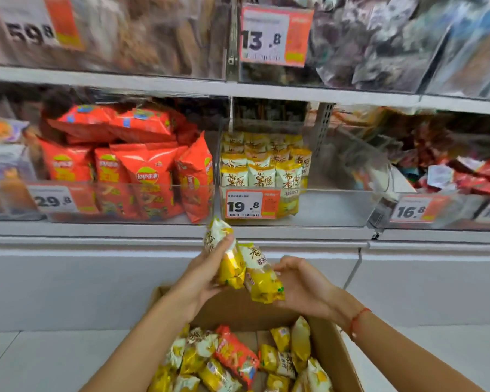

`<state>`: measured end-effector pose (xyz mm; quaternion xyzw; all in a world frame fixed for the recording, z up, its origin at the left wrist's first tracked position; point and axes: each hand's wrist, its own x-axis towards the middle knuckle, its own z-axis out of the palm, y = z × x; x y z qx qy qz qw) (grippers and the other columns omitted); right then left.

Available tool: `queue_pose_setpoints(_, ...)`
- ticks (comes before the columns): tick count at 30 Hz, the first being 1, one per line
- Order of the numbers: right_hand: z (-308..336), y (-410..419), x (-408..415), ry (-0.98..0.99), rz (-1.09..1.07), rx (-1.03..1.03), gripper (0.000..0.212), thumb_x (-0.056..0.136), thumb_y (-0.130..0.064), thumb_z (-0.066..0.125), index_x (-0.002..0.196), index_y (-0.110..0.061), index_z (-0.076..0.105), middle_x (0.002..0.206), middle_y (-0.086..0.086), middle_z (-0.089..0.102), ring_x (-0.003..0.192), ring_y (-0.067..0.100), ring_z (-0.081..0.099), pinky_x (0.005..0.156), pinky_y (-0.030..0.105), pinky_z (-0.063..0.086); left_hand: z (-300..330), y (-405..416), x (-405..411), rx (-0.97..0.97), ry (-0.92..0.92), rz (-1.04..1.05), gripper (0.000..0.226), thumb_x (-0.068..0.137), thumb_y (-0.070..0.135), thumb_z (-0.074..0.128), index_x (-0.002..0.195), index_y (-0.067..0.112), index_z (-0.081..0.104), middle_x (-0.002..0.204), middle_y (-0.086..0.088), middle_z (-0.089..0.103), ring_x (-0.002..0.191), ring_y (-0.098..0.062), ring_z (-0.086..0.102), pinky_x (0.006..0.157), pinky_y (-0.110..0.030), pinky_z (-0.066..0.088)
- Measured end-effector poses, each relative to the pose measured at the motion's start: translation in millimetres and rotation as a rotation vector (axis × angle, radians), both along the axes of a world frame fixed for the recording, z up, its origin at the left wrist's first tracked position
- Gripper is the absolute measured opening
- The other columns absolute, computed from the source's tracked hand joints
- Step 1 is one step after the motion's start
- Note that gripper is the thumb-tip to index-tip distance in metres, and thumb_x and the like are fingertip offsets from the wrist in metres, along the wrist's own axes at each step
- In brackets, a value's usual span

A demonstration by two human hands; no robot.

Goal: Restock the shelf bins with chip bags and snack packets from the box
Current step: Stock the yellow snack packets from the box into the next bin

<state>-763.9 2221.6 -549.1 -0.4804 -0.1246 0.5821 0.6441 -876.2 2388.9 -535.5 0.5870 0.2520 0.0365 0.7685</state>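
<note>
My left hand (203, 274) grips one yellow-and-white snack packet (227, 254), tilted upward, above the cardboard box (333, 355). My right hand (303, 287) holds a second yellow packet (262, 274) beside it; the two packets touch. The box below holds several yellow packets (297, 346) and one red chip bag (235, 355). Straight ahead, a clear shelf bin (337, 205) tagged 19.8 holds rows of the same yellow packets (262, 171) in its left half. The bin (153, 219) to its left, tagged 29.8, is full of red chip bags (150, 171).
A bin of red and mixed packets (470, 179) tagged 16.8 sits at the right. The upper shelf carries bins of dark and brown snacks with price tags (275, 35). A white shelf base (96, 278) runs below the bins, and white floor lies around the box.
</note>
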Motion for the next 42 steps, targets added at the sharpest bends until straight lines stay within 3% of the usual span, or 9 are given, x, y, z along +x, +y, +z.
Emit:
queue_pose_setpoints(5,41.3,4.0,7.6,-0.471,0.136,-0.219,0.047,0.082,-0.031,0.07,0.124,-0.011,0.059,0.125,0.013,0.062,0.11,0.023,0.06,0.102,0.042,0.045,26.5,-2.3,6.7,0.196,-0.049,0.041,0.078,0.052,0.065,0.07,0.117,0.024,0.061,0.105,0.005,0.072,0.099,-0.014,0.067,0.096,-0.035,0.049)
queue_pose_setpoints(7,75.3,-5.3,19.5,-0.648,0.138,-0.241,0.042,0.082,-0.029,0.071,0.121,-0.019,0.06,0.115,0.002,0.068,0.105,0.015,0.062,0.091,0.031,0.05,38.6,3.4,12.3,0.232,-0.077,0.089,0.086,0.044,0.072,0.076,0.116,0.026,0.063,0.102,0.006,0.071,0.101,-0.02,0.066,0.098,-0.039,0.048)
queue_pose_setpoints(12,143.6,-26.1,58.2,-0.88,-0.226,-0.141,0.05,0.073,-0.024,0.073,0.121,-0.022,0.059,0.11,-0.002,0.07,0.101,0.015,0.066,0.075,0.02,0.049,65.6,10.3,29.0,0.147,-0.217,0.02,0.069,0.057,0.059,0.074,0.119,0.032,0.061,0.087,0.009,0.068,0.084,-0.015,0.064,0.092,-0.041,0.052)
queue_pose_setpoints(18,154.7,-11.1,133.6,-1.351,-0.677,-0.549,0.044,0.071,-0.034,0.08,0.105,-0.019,0.056,0.096,-0.004,0.065,0.083,0.013,0.061,0.066,0.024,0.048,94.4,9.6,64.0,-0.065,-0.259,0.06,0.051,0.076,0.027,0.062,0.124,0.008,0.058,0.108,-0.016,0.069,0.079,-0.024,0.065,0.053,-0.026,0.053)
queue_pose_setpoints(24,119.7,17.0,190.0,-1.345,-0.476,-0.869,0.057,0.064,-0.04,0.083,0.108,-0.013,0.057,0.102,0.003,0.065,0.093,0.023,0.062,0.08,0.037,0.054,83.2,24.0,78.3,0.046,-0.234,0.003,0.054,0.062,0.045,0.066,0.114,0.028,0.064,0.1,0.003,0.074,0.093,-0.018,0.069,0.082,-0.038,0.055)
queue_pose_setpoints(28,107.7,36.1,201.1,-1.166,-0.32,-0.771,0.037,0.074,-0.018,0.077,0.106,-0.004,0.065,0.107,0.014,0.068,0.095,0.026,0.066,0.083,0.04,0.057,86.5,23.1,73.4,0.106,-0.236,0.003,0.035,0.071,0.037,0.067,0.105,0.029,0.065,0.083,0.008,0.074,0.068,-0.008,0.07,0.054,-0.023,0.054)
queue_pose_setpoints(31,103.3,39.4,200.3,-1.1,-0.371,-0.673,0.032,0.077,-0.02,0.074,0.106,-0.008,0.067,0.108,0.01,0.069,0.097,0.024,0.066,0.085,0.04,0.057,88.4,19.9,67.7,0.245,-0.254,-0.024,0.034,0.07,0.041,0.069,0.103,0.033,0.064,0.09,0.014,0.074,0.084,-0.005,0.07,0.071,-0.022,0.052)
queue_pose_setpoints(38,117.6,27.6,181.4,-1.31,-0.286,-0.792,0.053,0.082,-0.043,0.067,0.116,-0.004,0.058,0.097,0.01,0.062,0.084,0.024,0.06,0.074,0.036,0.055,120.3,-5.9,66.9,0.555,-0.289,-0.104,0.056,0.055,0.051,0.084,0.102,0.027,0.065,0.096,0.016,0.072,0.092,-0.001,0.067,0.09,-0.028,0.049)
queue_pose_setpoints(42,121.7,-18.3,152.9,-1.632,-0.285,-0.84,0.062,0.085,-0.041,0.064,0.136,-0.011,0.042,0.123,0.009,0.059,0.113,0.029,0.056,0.092,0.041,0.048,146.6,-16.3,86.9,0.654,-0.348,-0.121,0.05,0.055,0.057,0.074,0.099,0.036,0.066,0.1,0.018,0.069,0.097,-0.003,0.064,0.087,-0.026,0.048)
